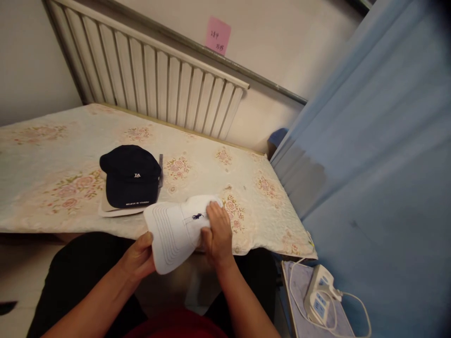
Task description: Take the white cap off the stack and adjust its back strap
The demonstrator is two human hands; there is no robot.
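Observation:
A white baseball cap (176, 230) with a small dark embroidered logo is held between my two hands, over the table's near edge. My left hand (143, 253) pinches the brim, thumb on top and fingers hidden underneath. On the crown side, my right hand (218, 232) rests with its fingers over the cloth and its thumb near the logo. To the left lies a dark cap (132, 176) with white lettering on its brim. It sits on top of another pale, flat-edged item (120, 212) that is mostly covered.
A floral cloth (197, 162) covers the table. Behind it stands a white radiator (158, 80), with a pink note (218, 35) on the wall above. A blue curtain (380, 164) hangs at right. A power strip (320, 295) with cables lies on a small side stand (298, 305).

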